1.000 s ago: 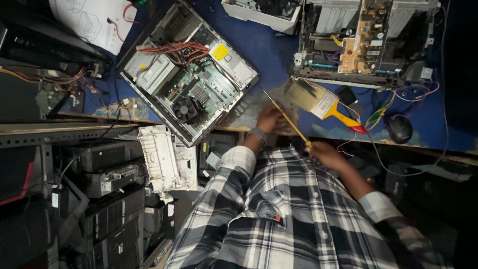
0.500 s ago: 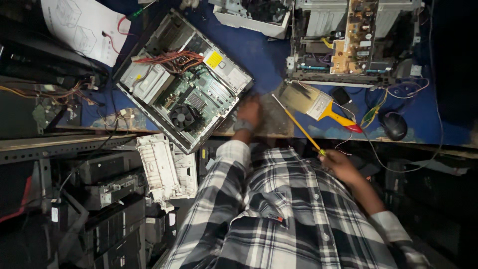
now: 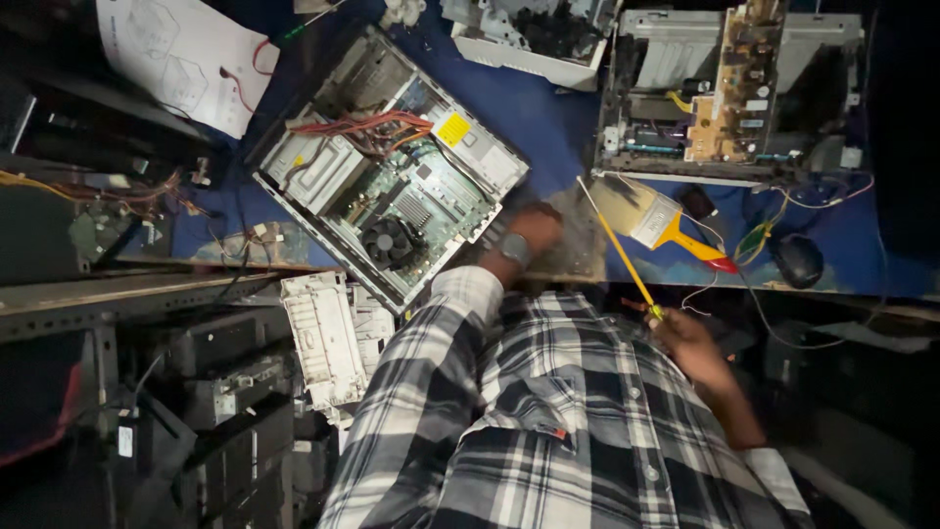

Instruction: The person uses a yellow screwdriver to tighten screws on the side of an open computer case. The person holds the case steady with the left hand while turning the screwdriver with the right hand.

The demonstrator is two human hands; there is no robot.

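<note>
My left hand (image 3: 535, 229), with a watch on the wrist, rests on the blue table's (image 3: 548, 118) front edge, right beside the near corner of an open desktop computer case (image 3: 392, 167). Its fingers look curled, but they are dark and blurred. My right hand (image 3: 685, 338) is drawn back near my chest and grips the end of a long thin yellow screwdriver (image 3: 615, 240). The screwdriver's shaft points up over the table edge towards a wide paintbrush (image 3: 654, 214) with a yellow and red handle.
A stripped printer chassis with a bare circuit board (image 3: 729, 93) stands at the back right. Another white unit (image 3: 534, 34) sits at the back, a black mouse (image 3: 798, 260) with loose wires at the right, and a paper sheet (image 3: 186, 59) at the far left. Metal shelves with stacked drives (image 3: 215, 392) stand at the lower left.
My hands were close together on the screwdriver. The left hand let go and moved to the case corner. The right hand pulled back toward my body with the screwdriver.
</note>
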